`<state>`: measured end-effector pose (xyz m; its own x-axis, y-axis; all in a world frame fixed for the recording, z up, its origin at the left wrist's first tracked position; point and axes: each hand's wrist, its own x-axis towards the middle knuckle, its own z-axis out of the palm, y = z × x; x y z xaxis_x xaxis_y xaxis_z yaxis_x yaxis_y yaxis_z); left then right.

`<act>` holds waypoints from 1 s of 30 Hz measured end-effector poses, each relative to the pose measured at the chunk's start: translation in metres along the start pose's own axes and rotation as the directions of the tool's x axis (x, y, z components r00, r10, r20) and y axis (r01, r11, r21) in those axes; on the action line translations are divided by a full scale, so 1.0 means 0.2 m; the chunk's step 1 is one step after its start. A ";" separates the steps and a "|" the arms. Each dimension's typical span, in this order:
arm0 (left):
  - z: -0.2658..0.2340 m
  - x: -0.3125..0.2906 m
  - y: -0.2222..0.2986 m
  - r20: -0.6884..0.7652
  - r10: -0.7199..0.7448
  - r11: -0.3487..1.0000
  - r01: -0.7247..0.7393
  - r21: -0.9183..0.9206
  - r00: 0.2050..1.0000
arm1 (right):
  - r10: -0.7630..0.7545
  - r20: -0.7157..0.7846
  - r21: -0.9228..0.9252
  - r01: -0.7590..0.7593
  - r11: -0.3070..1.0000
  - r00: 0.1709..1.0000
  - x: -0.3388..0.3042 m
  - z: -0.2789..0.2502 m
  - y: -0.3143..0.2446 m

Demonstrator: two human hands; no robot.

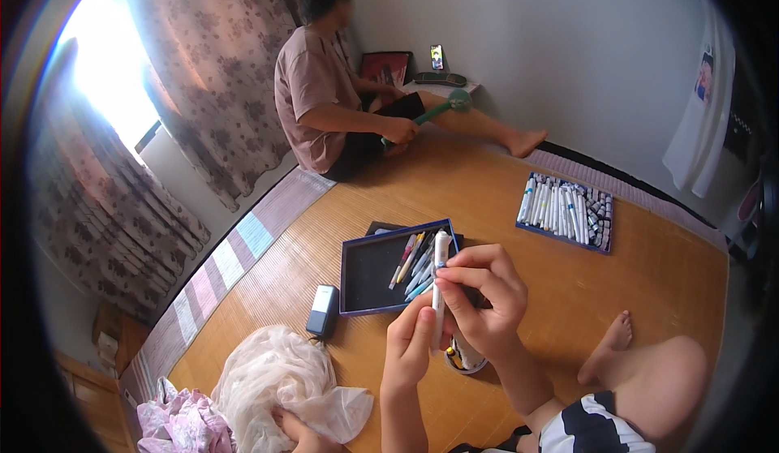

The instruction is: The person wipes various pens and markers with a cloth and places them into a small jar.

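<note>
Upright in front of me is a white marker [441,250], gripped between both hands. My left hand [410,343] pinches its lower part, while the thumb and fingers of my right hand [491,299] close on it higher up, just under the cap end. Behind the marker lies a shallow dark box lid or tray [365,279] with a blue rim, and several coloured pens [412,260] rest in its right half. Partly hidden below my hands, a round cup [471,369] contains more pens. Farther right, a blue-edged box [604,249] is filled with rows of white markers [552,210].
A dark power bank or small box [322,311] lies left of the tray. Sheer white cloth [280,380] and pink patterned fabric [182,420] are bunched at lower left. Across the mat [487,185], another person [312,96] sits holding a green stick-like massager [442,109].
</note>
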<state>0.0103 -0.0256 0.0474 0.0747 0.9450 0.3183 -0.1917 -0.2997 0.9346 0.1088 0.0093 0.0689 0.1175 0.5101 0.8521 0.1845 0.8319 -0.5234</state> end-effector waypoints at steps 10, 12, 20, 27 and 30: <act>0.02 -0.01 -0.04 -0.032 0.018 0.992 -0.022 -0.122 0.999 | 0.060 -0.047 -0.008 -0.060 0.998 0.997 0.01 0.00 -0.01; 0.03 -0.01 -0.03 -0.107 -0.009 0.989 -0.007 -0.150 0.994 | 0.090 0.023 0.023 -0.090 0.996 0.996 -0.03 0.02 -0.01; 0.03 -0.01 -0.06 0.024 0.005 0.984 -0.001 -0.180 1.000 | 0.064 -0.068 0.015 -0.063 0.998 0.996 0.05 -0.02 0.01; 0.04 0.00 -0.04 -0.054 0.034 0.982 -0.044 -0.186 0.998 | 0.048 -0.005 -0.007 -0.048 0.999 0.999 -0.01 -0.02 0.01; 0.03 0.00 -0.03 -0.052 0.060 0.980 -0.069 -0.184 0.997 | 0.042 0.036 -0.005 -0.041 0.999 0.998 0.00 -0.02 0.00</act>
<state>0.0169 -0.0250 0.0423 0.0117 0.9309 0.3650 -0.3733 -0.3346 0.8653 0.1118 0.0086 0.0686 0.0899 0.5518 0.8291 0.1845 0.8089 -0.5583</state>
